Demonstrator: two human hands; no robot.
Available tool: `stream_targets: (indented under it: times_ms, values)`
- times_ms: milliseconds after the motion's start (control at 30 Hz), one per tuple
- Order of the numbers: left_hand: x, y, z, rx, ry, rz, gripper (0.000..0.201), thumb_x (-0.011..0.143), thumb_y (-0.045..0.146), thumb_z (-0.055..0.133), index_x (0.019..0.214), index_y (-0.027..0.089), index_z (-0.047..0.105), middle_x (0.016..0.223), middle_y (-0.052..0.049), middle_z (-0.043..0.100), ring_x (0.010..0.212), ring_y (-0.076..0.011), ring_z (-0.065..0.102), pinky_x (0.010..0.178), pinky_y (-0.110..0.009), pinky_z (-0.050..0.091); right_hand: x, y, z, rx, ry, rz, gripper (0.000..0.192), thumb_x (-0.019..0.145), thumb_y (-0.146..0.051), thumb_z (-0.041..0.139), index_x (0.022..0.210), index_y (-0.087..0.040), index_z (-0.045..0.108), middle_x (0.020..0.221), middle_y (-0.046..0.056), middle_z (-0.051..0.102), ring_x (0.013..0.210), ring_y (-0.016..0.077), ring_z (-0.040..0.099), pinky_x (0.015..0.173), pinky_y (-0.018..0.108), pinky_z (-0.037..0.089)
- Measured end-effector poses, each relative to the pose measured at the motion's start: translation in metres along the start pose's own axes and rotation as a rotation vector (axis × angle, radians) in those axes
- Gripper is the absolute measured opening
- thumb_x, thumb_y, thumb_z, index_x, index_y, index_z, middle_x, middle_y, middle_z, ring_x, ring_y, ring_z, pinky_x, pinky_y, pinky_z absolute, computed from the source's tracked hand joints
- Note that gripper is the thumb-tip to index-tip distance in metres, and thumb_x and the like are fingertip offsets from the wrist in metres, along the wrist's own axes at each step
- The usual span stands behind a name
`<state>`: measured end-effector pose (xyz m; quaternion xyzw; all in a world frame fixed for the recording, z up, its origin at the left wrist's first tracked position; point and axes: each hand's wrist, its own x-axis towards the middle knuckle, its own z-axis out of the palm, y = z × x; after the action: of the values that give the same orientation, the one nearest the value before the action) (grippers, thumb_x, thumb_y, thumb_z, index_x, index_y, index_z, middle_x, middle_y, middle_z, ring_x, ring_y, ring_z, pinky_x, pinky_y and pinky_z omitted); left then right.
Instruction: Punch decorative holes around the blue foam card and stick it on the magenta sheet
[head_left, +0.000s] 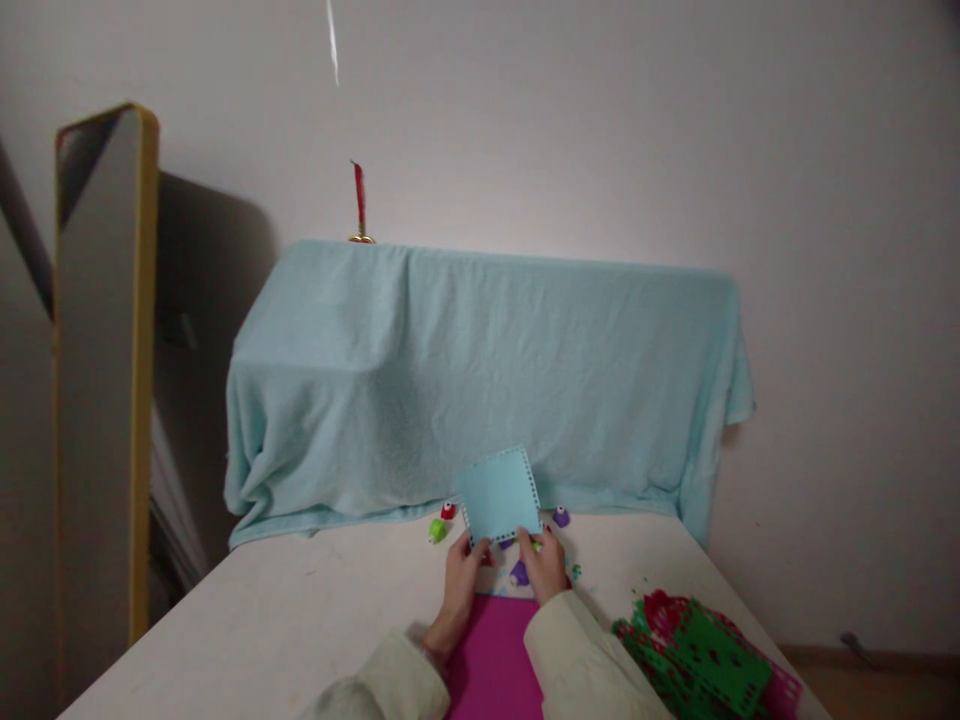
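Note:
Both hands hold up a light blue square of paper (499, 497) with small holes punched along its edges. My left hand (461, 578) pinches its lower left corner, and my right hand (545, 566) grips the lower right one, thumb on the near face. Below the paper, between the hands, sits a purple craft punch (520, 573). A magenta sheet (495, 660) lies flat under my forearms. Beyond my left hand are a green punch (437, 531) and a red punch (448, 510). Another purple punch (561, 516) stands past my right hand.
A heap of green and red punched sheets and scraps (701, 650) lies at the right of the white table (247, 620). Light blue cloth (487, 370) drapes over something at the back. A gold-framed mirror (142, 380) stands at left; a red ribbon ornament (360, 200) is on the wall.

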<state>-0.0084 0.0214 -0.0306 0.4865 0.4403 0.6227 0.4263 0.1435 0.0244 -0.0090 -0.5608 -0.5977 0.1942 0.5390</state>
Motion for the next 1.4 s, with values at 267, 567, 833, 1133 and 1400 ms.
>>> stream_targets:
  times_ms: [267,567,833,1133,1400]
  values:
    - [-0.004,0.014,0.002,-0.113,-0.014,-0.038,0.029,0.073,0.041,0.064,0.080,0.013,0.062,0.070,-0.002,0.063,0.058,-0.0146,0.057,0.058,-0.025,0.046,0.001,0.000,0.000,0.039,0.019,0.041,0.032,0.081,-0.043,0.054,0.067,-0.016,0.063,0.059,0.006,0.066,0.058,0.0194,0.062,0.059,0.028,0.044]
    - [-0.009,0.029,0.006,-0.330,-0.100,-0.089,0.034,0.079,0.046,0.061,0.084,0.013,0.060,0.069,-0.003,0.061,0.058,-0.0147,0.059,0.063,-0.027,0.046,-0.001,-0.017,-0.007,0.151,0.076,0.045,0.037,0.074,-0.049,0.059,0.052,-0.019,0.057,0.048,0.004,0.060,0.050,0.0182,0.058,0.053,0.028,0.045]
    - [-0.013,0.027,0.009,-0.282,-0.118,-0.091,0.033,0.078,0.046,0.062,0.078,0.013,0.060,0.062,-0.002,0.061,0.058,-0.0157,0.059,0.065,-0.027,0.045,-0.001,-0.011,-0.003,0.140,0.023,0.034,0.039,0.076,-0.051,0.055,0.058,-0.017,0.061,0.053,0.006,0.064,0.054,0.0192,0.060,0.058,0.029,0.046]
    - [-0.016,0.031,0.011,-0.109,-0.169,-0.083,0.039,0.079,0.051,0.059,0.073,0.013,0.062,0.058,-0.003,0.062,0.058,-0.0169,0.058,0.064,-0.027,0.044,0.000,-0.009,-0.002,0.121,0.030,0.044,0.045,0.075,-0.057,0.056,0.058,-0.016,0.063,0.052,0.007,0.065,0.053,0.0204,0.060,0.057,0.029,0.045]
    - [-0.020,0.035,0.014,-0.032,-0.171,-0.042,0.044,0.081,0.054,0.055,0.064,0.014,0.060,0.056,-0.003,0.061,0.057,-0.0169,0.057,0.064,-0.027,0.044,-0.001,-0.010,0.000,0.153,0.001,0.019,0.044,0.077,-0.055,0.057,0.067,-0.014,0.067,0.061,0.009,0.068,0.057,0.0217,0.062,0.057,0.030,0.046]
